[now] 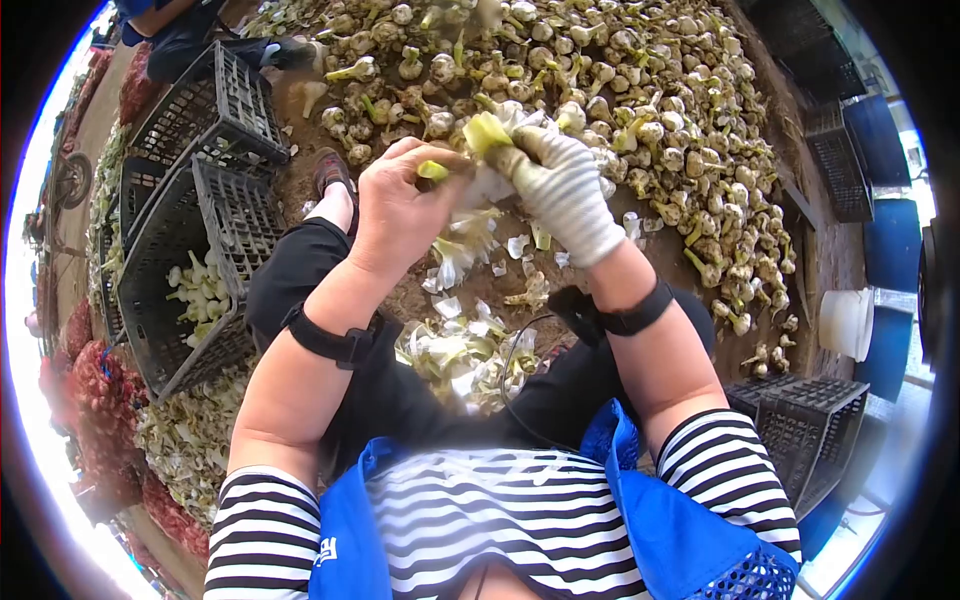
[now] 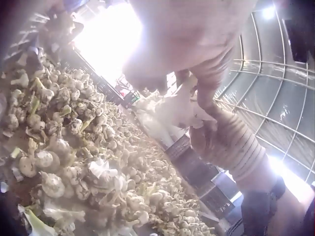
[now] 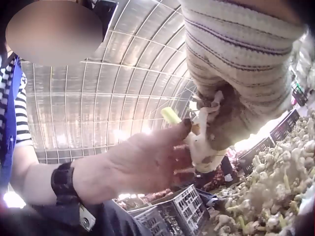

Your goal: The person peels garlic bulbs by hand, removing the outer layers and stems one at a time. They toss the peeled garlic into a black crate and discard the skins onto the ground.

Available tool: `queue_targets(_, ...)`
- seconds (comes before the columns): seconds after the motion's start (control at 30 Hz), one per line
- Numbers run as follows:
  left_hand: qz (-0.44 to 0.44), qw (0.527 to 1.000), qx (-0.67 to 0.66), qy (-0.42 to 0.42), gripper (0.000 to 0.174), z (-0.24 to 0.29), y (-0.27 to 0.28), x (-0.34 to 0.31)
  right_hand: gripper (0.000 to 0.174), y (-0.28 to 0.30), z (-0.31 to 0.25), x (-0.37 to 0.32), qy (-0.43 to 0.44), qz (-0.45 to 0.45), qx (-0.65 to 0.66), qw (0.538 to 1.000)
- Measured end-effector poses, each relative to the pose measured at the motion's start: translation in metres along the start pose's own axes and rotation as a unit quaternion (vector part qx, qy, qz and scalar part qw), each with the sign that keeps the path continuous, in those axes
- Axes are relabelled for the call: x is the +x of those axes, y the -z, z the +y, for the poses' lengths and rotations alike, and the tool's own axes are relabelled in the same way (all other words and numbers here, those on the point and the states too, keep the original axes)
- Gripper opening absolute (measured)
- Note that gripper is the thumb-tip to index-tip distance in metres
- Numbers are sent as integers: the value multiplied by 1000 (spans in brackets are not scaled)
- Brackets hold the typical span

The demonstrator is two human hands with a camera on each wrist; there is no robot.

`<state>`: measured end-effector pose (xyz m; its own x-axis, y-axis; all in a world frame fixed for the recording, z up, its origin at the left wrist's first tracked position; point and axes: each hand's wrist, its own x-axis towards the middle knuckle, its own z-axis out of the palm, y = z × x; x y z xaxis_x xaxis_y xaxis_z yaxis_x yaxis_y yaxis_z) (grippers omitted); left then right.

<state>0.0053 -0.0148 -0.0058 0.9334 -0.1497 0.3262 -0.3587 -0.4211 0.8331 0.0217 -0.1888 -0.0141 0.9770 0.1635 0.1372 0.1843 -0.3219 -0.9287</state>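
Note:
My bare left hand (image 1: 398,205) grips a garlic bulb by its stem; the pale green cut stem (image 1: 432,170) sticks up between thumb and fingers. Close beside it, my right hand (image 1: 565,190), in a white striped glove soiled at the fingertips, pinches a yellow-green strip of garlic skin (image 1: 487,132). In the right wrist view the two hands meet at the white garlic bulb (image 3: 201,153), and gloved fingers partly hide it. Pale papery skin (image 2: 172,110) hangs between the hands in the left wrist view. Loose peelings (image 1: 465,355) lie on the ground between my legs.
A large heap of garlic bulbs (image 1: 660,90) spreads ahead and to the right. Black crates (image 1: 235,225) stand on the left, one with cleaned bulbs (image 1: 200,295) inside. Red net sacks (image 1: 100,400) lie farther left. A white bucket (image 1: 845,325) and another crate (image 1: 810,430) stand right.

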Motion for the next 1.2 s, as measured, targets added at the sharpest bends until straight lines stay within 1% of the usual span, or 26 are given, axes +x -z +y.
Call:
queue_targets(0.03, -4, 998, -70, 1, 20, 0, 0, 0, 20, 1, 5, 6, -2, 5, 2, 1000)
queue_targets(0.07, -11, 998, -69, -3, 20, 2, 1, 0, 23, 3, 11, 14, -29, -5, -187, 982)
queue_targets(0.1, -8, 978, -203, 49, 19, 5, 4, -2, 27, 5, 15, 19, -56, -14, -369, 928)
queue_targets(0.13, -6, 938, -332, 103, 17, 6, 6, -2, 27, 4, 23, 18, -58, -7, -367, 928)
queue_targets(0.2, -3, 918, -382, 110, 24, 1, 9, -2, 40, 2, 30, 16, 91, 89, -495, 860)
queue_targets(0.27, 43, 942, -309, 123, 32, 1, 10, -1, 46, 10, 19, 16, 124, 90, -418, 895)
queue_targets(0.33, 32, 960, -245, 132, 36, 7, 12, -2, 43, 14, -13, 6, 70, 44, -157, 984)
queue_targets(0.4, 27, 990, -124, 62, 39, 1, 7, -3, 45, 0, -19, -5, 185, 67, -93, 976)
queue_targets(0.43, 10, 1000, -26, -10, 40, -1, 6, -2, 41, -5, -13, -7, 186, 38, -137, 972)
queue_targets(0.47, 7, 1000, -27, -7, 40, -2, 4, -3, 30, -7, -15, -8, 180, 45, -206, 961)
queue_targets(0.53, -15, 997, 31, -73, 40, -3, 1, -4, 20, -7, -10, -1, 37, 48, -35, 998)
queue_targets(0.57, -8, 999, -48, -11, 39, -2, 0, -5, 15, -3, -10, 3, 9, 62, 31, 998)
queue_targets(0.6, -5, 999, -45, -13, 39, -1, 2, -4, 28, -5, -8, 8, 32, 91, 47, 994)
queue_targets(0.67, 16, 999, -29, -31, 40, -1, 5, -2, 44, 1, -12, 3, 74, 58, -117, 989)
queue_targets(0.7, 17, 999, -29, -29, 40, 2, 5, -3, 55, 0, -15, 0, 195, 77, -220, 953)
queue_targets(0.73, -24, 999, 4, -30, 41, 5, 6, -4, 43, -6, -13, 0, 254, 54, -222, 940)
queue_targets(0.8, -71, 996, 35, -32, 42, 4, 3, -6, 28, -11, -5, 0, 321, 98, -291, 896)
queue_targets(0.87, -73, 995, -69, 5, 45, -3, 1, -5, 11, -4, -10, 4, 180, 72, -220, 956)
queue_targets(0.9, -65, 985, -162, 14, 45, 0, 2, -5, 10, 0, -4, 11, 79, 97, -171, 977)
queue_targets(0.93, -64, 985, -160, 10, 45, 3, 6, -5, 11, 6, 7, 20, -23, 122, -118, 985)
queue_targets(1.0, -52, 939, -335, 61, 43, 7, 15, -5, 15, 21, 25, 34, -80, 185, -99, 974)
queue_targets(1.03, -50, 925, -369, 68, 42, 7, 18, -7, 17, 28, 20, 30, -126, 160, -7, 979)
queue_targets(1.07, -48, 925, -370, 67, 42, 6, 18, -6, 17, 28, 13, 25, -125, 158, -8, 979)
queue_targets(1.13, -41, 941, -327, 74, 45, 3, 17, -5, 18, 21, 1, 15, -44, 83, 96, 991)
queue_targets(1.17, -38, 966, -254, 29, 47, 3, 14, -4, 21, 16, -1, 11, 9, 47, 76, 996)
queue_targets(1.2, -37, 966, -256, 30, 47, 5, 14, -4, 21, 14, -8, 5, 8, 45, 75, 996)
